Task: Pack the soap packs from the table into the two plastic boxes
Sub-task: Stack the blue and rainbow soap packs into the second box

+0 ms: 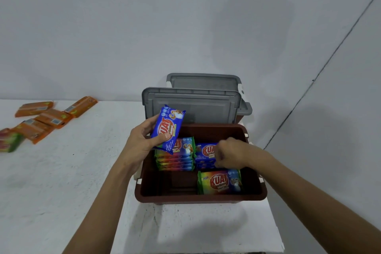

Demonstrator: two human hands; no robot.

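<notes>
**Soap packing: brown box part filled, one pack in hand**

Brown plastic box (202, 199) stands open at the right end of the white worktop (61, 181). Its grey lid (191, 105) is propped upright behind it. A second grey lid (204, 80) rises just behind the first.

Inside the box:
- a stack of green-edged rainbow soap packs (175, 159) at back left
- a stack of blue packs (205, 154) just beside it, at back right
- a single green pack (219, 181) leaning at the front right
- front left corner shows bare floor

Left hand (144, 140) holds a blue soap pack (168, 128) above the box's left rim. The thumb is across the pack's face and the fingers are behind it. The pack is tilted, label towards the viewer.

Right hand (231, 153) is down in the box with its fingers curled over the blue stack. It is motion-blurred, and I cannot tell whether it grips a pack or only presses on one.

Orange soap packs (53, 118) lie scattered at the far left of the worktop, well apart from the box. A green-and-red pack (9, 142) lies at the frame edge.
</notes>
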